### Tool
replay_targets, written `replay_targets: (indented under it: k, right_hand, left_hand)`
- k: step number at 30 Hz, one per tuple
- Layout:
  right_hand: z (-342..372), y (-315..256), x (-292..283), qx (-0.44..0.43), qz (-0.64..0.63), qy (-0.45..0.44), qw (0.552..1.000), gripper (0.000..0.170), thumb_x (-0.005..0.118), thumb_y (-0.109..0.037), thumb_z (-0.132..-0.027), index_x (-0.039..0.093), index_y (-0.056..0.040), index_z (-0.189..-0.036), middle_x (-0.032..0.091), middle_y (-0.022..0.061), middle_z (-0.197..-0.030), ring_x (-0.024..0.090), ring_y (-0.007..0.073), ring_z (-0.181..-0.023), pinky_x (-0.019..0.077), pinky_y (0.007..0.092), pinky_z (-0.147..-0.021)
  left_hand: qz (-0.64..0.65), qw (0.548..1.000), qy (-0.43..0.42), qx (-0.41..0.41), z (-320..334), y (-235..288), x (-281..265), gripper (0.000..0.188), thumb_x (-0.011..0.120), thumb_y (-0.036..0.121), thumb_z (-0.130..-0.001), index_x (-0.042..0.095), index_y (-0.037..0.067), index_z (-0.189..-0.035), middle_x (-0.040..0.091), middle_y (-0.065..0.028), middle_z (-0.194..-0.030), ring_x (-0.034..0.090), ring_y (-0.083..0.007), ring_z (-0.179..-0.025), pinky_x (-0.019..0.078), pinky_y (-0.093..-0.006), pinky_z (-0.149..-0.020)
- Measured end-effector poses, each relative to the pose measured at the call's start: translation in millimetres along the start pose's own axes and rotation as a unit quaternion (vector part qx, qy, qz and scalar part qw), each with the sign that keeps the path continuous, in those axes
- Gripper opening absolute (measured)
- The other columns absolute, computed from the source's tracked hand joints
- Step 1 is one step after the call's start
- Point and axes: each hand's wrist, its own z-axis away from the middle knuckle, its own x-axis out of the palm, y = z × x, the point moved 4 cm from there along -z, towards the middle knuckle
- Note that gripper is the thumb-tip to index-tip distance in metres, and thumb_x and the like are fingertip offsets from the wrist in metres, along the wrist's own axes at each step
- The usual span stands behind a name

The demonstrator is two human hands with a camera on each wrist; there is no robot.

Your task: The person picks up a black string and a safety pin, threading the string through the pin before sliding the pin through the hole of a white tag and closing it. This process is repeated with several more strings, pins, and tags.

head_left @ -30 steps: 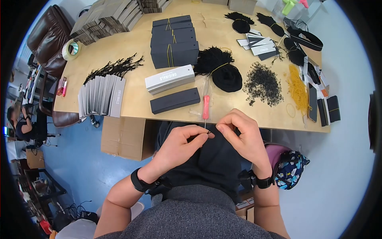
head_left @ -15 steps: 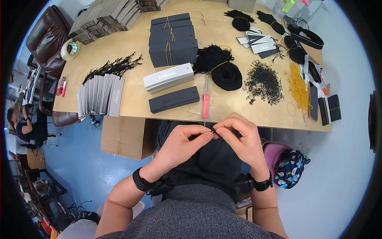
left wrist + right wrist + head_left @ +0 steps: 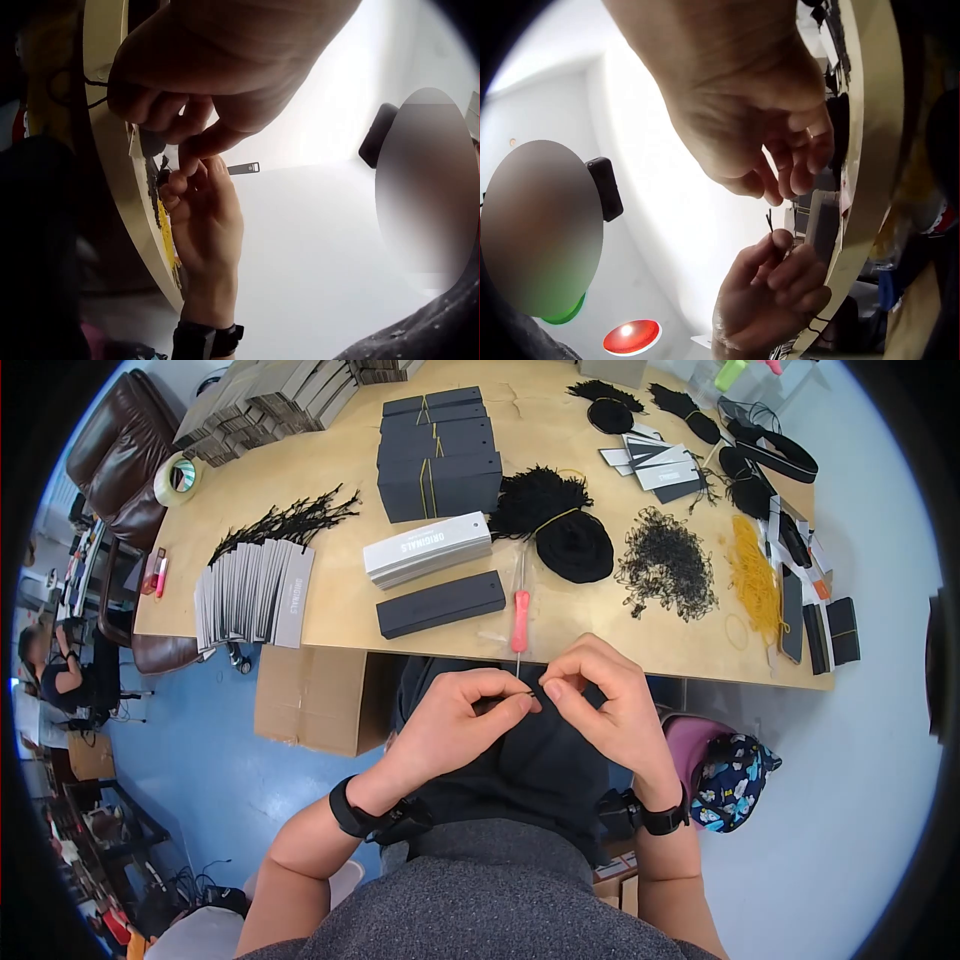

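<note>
Thumb and forefinger of my left hand point(image 3: 450, 720) pinch a thin black cord point(image 3: 770, 220) just in front of the table edge. Two short ends of it stick up past the fingertips in the right wrist view, while a loop hangs out at the other side of the hand. My right hand point(image 3: 608, 705) hovers close beside, fingers loosely bent, fingertips a little apart from the cord ends, with nothing visible between them. Just beyond the hands lies a red-handled tool point(image 3: 520, 622) with a thin metal shaft, its near end reaching past the table edge.
On the table point(image 3: 340, 590) lie fanned grey tags point(image 3: 255, 595) with black cords, a white tag stack point(image 3: 428, 548), a dark stack point(image 3: 440, 605), banded dark stacks point(image 3: 440, 490), a black cord bundle point(image 3: 573, 545), small black loops point(image 3: 668, 565) and yellow rubber bands point(image 3: 752, 582).
The right hand came in to the left fingertips and touched the cord there half a second ago, then drew slightly back right. The left hand keeps its pinch in nearly the same place.
</note>
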Motion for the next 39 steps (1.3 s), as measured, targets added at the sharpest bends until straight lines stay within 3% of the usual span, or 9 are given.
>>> replay_targets:
  k: [7,15,25,33,36,39]
  right_hand:
    - [2.4,-13.7,-6.4,-0.012,0.024,0.010,1.000,0.022,0.072,-0.004,-0.086,0.066,-0.0017,-0.107,0.059,0.0078,-0.094,0.060,0.0163,-0.074,0.0483,0.0279,-0.066]
    - [2.6,-2.6,2.7,-0.018,0.033,0.006,0.999,0.015,0.072,-0.005,-0.087,0.067,-0.0014,-0.100,0.060,0.0085,-0.093,0.063,0.0177,-0.075,0.0520,0.0300,-0.066]
    - [2.9,-5.1,4.2,-0.019,0.034,0.024,0.999,0.014,0.071,-0.004,-0.087,0.066,-0.0007,-0.100,0.059,0.0084,-0.091,0.063,0.0188,-0.075,0.0525,0.0298,-0.068]
    - [2.8,-0.7,4.8,0.001,0.047,0.016,0.999,0.011,0.071,-0.005,-0.087,0.066,0.0001,-0.096,0.059,0.0089,-0.087,0.062,0.0183,-0.072,0.0517,0.0297,-0.067]
    - [2.8,1.3,4.8,0.002,0.038,0.030,0.999,0.009,0.071,-0.005,-0.087,0.065,0.0000,-0.093,0.058,0.0083,-0.084,0.061,0.0177,-0.069,0.0506,0.0298,-0.065]
    - [6.0,5.3,0.9,0.031,0.015,0.008,0.999,0.008,0.070,-0.006,-0.088,0.064,-0.0007,-0.091,0.057,0.0081,-0.082,0.060,0.0175,-0.069,0.0493,0.0306,-0.064]
  left_hand:
    - [0.072,0.997,-0.022,-0.036,-1.3,-0.1,-1.1,0.020,0.063,0.014,-0.097,0.071,-0.004,-0.099,0.072,-0.0046,-0.092,0.062,-0.0080,-0.087,0.0491,-0.0241,-0.082]
    - [0.071,0.997,0.007,-0.030,1.4,-6.3,0.1,0.022,0.067,0.017,-0.097,0.072,-0.003,-0.105,0.069,-0.0027,-0.086,0.055,-0.0043,-0.080,0.0453,-0.0233,-0.069]
    - [0.071,0.997,0.025,-0.020,1.6,-6.0,0.5,0.021,0.069,0.016,-0.096,0.072,-0.002,-0.107,0.071,-0.0048,-0.091,0.058,-0.0049,-0.084,0.0467,-0.0224,-0.073]
    - [-0.031,0.998,0.051,0.021,1.3,-4.5,0.2,0.018,0.069,0.011,-0.094,0.074,0.001,-0.108,0.068,-0.0013,-0.083,0.056,-0.0052,-0.076,0.0444,-0.0236,-0.067]
    - [0.041,0.996,0.078,-0.025,3.3,-2.3,1.4,0.017,0.070,0.009,-0.093,0.074,0.001,-0.108,0.068,-0.0003,-0.082,0.057,-0.0050,-0.072,0.0447,-0.0226,-0.065]
    - [0.034,0.996,0.082,0.012,2.3,-8.7,3.3,0.015,0.071,0.006,-0.091,0.072,-0.001,-0.104,0.069,-0.0007,-0.081,0.058,-0.0025,-0.073,0.0453,-0.0182,-0.064]
